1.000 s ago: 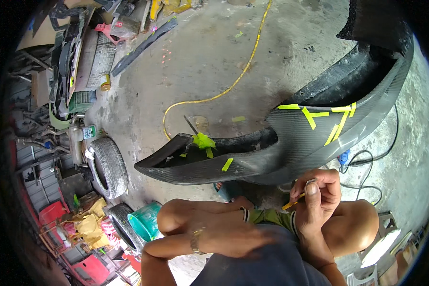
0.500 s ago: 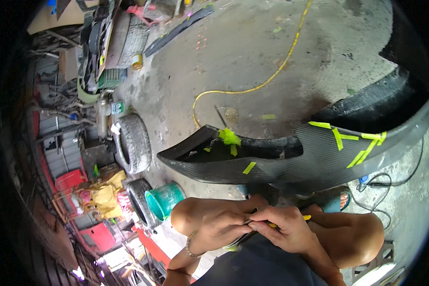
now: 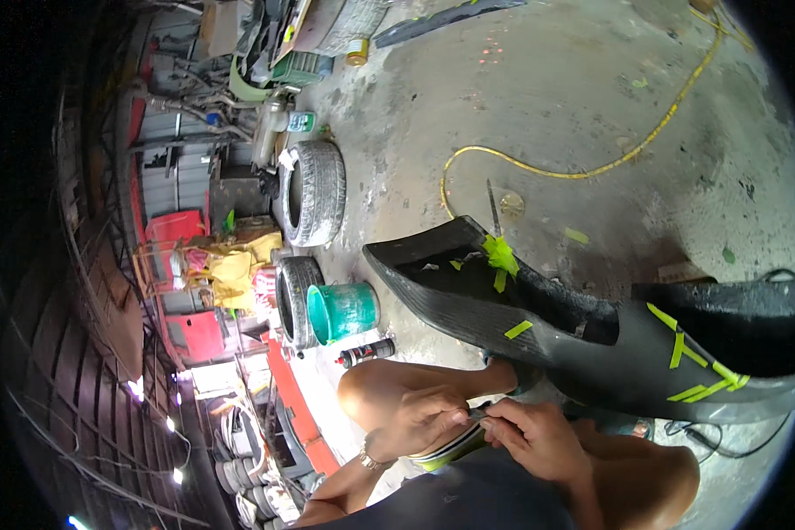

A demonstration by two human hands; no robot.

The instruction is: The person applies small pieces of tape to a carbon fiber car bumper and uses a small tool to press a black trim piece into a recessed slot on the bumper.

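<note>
Over my lap, my left hand (image 3: 426,422) and my right hand (image 3: 539,438) are pinched closed with their fingertips almost meeting. Between them is a small thin grey piece (image 3: 477,413), too small to name surely; both hands grip it. Under my left hand, a yellow-green roll of tape (image 3: 446,452) shows partly at my lap. In front of my knees lies a long black car bumper (image 3: 583,367) with a ribbed, carbon-like surface and openings. Strips of yellow-green tape (image 3: 677,350) are stuck on it, and a crumpled wad of the same tape (image 3: 501,254) sits at its upper edge.
A green bucket (image 3: 343,311) and a black bottle (image 3: 367,353) stand left of my knee, beside two tyres (image 3: 320,193). A yellow hose (image 3: 583,175) curves over the concrete floor beyond the bumper. A dark cable (image 3: 742,452) lies at right.
The view has swung left, so the scene sits further right. My hands have moved slightly apart. A yellow object that showed at my right hand is no longer visible.
</note>
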